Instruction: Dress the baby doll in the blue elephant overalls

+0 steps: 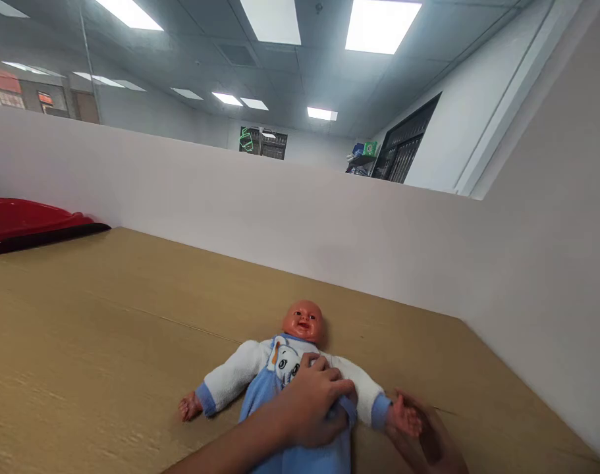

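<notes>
A baby doll [300,322] lies on its back on the brown tabletop [107,329], head toward the far wall and arms spread. It wears a white fleece top and blue overalls [263,395] with a bear face on the bib. My left hand [317,401] rests on the doll's chest, its fingers closed on the blue fabric near the doll's shoulder strap. At the lower right, my right hand [431,441] lies under the doll's outstretched hand [406,418] and holds it. The doll's legs are out of view below the frame.
White partition walls run along the back [280,217] and the right side [551,296] of the table. A red object with a black edge [27,224] lies at the far left. Ceiling lights and shelving show beyond the partition.
</notes>
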A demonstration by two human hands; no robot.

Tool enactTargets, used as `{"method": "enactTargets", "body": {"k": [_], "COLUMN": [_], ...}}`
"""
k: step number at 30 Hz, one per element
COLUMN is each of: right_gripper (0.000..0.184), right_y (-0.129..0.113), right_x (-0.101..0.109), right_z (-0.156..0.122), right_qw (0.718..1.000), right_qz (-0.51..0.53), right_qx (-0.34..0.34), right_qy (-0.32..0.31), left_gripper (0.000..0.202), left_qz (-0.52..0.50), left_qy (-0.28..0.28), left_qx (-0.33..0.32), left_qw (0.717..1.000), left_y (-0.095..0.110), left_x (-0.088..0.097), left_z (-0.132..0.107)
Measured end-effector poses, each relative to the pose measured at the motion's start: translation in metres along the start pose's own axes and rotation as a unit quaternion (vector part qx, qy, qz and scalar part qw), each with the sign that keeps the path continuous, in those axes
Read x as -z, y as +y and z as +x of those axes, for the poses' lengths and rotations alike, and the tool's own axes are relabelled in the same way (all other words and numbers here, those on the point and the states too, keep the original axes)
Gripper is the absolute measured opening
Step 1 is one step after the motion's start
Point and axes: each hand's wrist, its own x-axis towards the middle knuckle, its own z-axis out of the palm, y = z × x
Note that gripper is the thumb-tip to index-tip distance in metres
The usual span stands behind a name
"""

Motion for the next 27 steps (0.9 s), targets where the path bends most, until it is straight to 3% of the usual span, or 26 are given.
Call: {"method": "enactTargets", "body": {"k": [3,5,10,14,18,23,27], "right_gripper": [0.059,0.055,0.041,0.021,0.013,0.019,0.024], "right_y": [-0.022,-0.03,-0.019,-0.004,-0.007,-0.021,-0.033], "right_x": [-0.022,-0.036,-0.07,-0.084,-0.084,-0.079,-0.089], "right_z": [0.023,0.036,0.037,0.026,0.021,0.012,0.004], "right_qw": [0.998,0.997,0.996,0.991,0.978,0.967,0.97], "right_qz": [0.02,0.053,0.061,0.012,0.033,0.123,0.208], "right_qx": [0.011,0.03,0.053,0.132,0.182,0.126,0.01], "right_qy": [0.057,0.052,0.03,-0.027,-0.1,-0.186,-0.129], "left_gripper": [0.031,0.031,0.023,0.019,0.027,0.019,0.014], "left_qz": [-0.056,-0.078,-0.046,-0.007,-0.064,-0.146,-0.102], "left_qy": [0.041,0.065,0.141,0.205,0.239,0.198,0.16], "left_qx": [-0.012,-0.014,-0.034,-0.048,-0.001,0.111,0.135], "left_qw": [0.998,0.995,0.988,0.977,0.969,0.963,0.972], "left_y": [-0.005,-0.005,-0.003,0.001,0.006,0.003,-0.006], "left_x": [0.002,0.002,-0.003,-0.004,0.002,0.015,0.026], "left_z": [0.002,0.001,-0.005,-0.009,-0.007,0.0,0.001]}}
